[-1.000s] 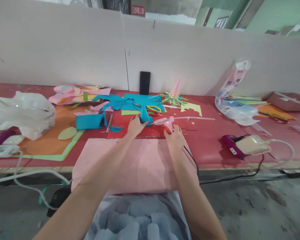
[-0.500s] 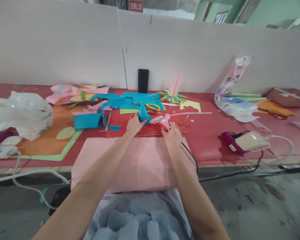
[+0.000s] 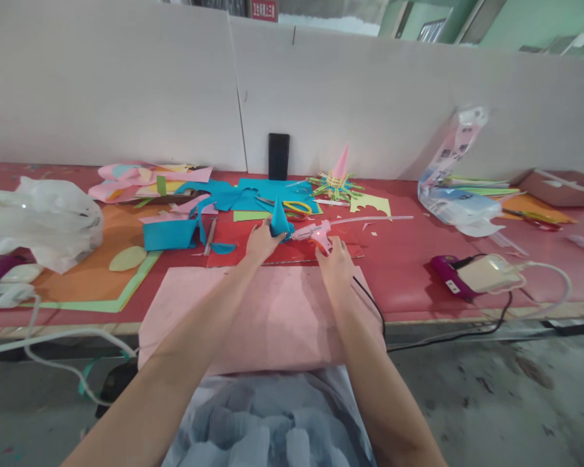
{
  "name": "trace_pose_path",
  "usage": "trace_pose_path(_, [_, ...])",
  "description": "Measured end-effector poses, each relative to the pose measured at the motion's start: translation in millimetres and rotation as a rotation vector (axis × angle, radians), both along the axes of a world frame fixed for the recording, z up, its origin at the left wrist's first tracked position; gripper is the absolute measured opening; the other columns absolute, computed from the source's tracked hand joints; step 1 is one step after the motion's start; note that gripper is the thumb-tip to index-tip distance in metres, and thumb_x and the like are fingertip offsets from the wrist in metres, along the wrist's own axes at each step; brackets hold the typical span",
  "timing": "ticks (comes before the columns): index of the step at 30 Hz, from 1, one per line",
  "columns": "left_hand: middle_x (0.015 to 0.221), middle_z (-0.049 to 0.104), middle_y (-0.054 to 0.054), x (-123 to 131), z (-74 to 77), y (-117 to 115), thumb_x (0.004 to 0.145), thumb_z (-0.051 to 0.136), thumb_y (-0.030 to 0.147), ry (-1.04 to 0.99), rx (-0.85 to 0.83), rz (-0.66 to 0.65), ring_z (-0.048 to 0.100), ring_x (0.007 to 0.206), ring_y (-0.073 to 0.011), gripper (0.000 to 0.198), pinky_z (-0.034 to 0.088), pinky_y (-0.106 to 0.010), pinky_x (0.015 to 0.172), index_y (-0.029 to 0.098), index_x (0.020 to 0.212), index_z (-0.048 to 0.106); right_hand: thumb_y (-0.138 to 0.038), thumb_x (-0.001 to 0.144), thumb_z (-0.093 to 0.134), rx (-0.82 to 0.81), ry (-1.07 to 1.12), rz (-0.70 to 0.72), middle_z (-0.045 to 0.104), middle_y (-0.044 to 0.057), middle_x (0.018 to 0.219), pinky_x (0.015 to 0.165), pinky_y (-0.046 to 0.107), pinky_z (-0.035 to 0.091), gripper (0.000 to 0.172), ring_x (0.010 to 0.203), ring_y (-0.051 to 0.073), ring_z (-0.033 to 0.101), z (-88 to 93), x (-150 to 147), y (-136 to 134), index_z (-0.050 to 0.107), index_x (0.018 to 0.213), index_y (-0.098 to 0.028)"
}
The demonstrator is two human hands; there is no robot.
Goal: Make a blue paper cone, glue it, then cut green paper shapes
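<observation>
My left hand [image 3: 259, 242] pinches a small blue paper cone [image 3: 278, 222] standing point up on a red sheet [image 3: 233, 250]. My right hand [image 3: 335, 259] is wrapped round the handle of a pink glue gun [image 3: 314, 234], whose nozzle points left at the base of the cone. A clear glue stick [image 3: 374, 220] juts from the back of the gun to the right. Its black cord [image 3: 370, 301] runs off the table's front edge. A large pink sheet [image 3: 263, 318] lies under both forearms.
Blue paper scraps [image 3: 214, 198], yellow-handled scissors [image 3: 294, 208] and a black phone [image 3: 278, 156] against the partition lie behind. A pink cone on a green star [image 3: 338, 181] stands at the back. A plastic bag [image 3: 43, 217] is left; a purple device with a white adapter [image 3: 477, 275] is right.
The view has shifted slightly downward. Both hands with the cone and glue gun hold almost the same place; the gun's nozzle stays at the cone's base.
</observation>
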State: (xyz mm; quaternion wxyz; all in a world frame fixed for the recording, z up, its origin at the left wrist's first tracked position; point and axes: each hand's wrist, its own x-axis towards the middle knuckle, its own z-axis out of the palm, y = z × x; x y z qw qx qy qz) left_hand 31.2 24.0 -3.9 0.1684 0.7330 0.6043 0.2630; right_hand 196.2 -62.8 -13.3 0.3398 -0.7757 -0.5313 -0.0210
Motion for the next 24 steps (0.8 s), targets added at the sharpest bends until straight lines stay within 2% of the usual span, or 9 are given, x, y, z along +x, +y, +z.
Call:
trace_pose_path(13, [0.111,0.06,-0.012,0.7,0.5,-0.6,0.075,0.053,0.051,0.036,0.015,0.009,0.055,0.105,-0.0245,0.056,0.038,-0.034,0.091,0.017,0.119,0.044,-0.033,0.077,0.05,0.025,0.013,-0.011,0.058,0.004,0.101,0.06,0.025,0.035,0.03,0.085,0.018,0.056,-1.4,2.1,-1.3,0.049,0.105,-0.024])
trace_pose_path(24, [0.108,0.061,-0.012,0.1,-3.1,0.8,0.073,0.053,0.052,0.045,0.047,0.011,0.055,0.104,-0.0256,0.058,0.04,-0.035,0.089,0.018,0.118,0.044,-0.036,0.078,0.051,-0.017,-0.01,-0.102,0.057,0.003,0.102,0.057,0.024,0.032,0.031,0.084,0.018,0.056,5.7,-0.7,-5.9,0.049,0.106,-0.024])
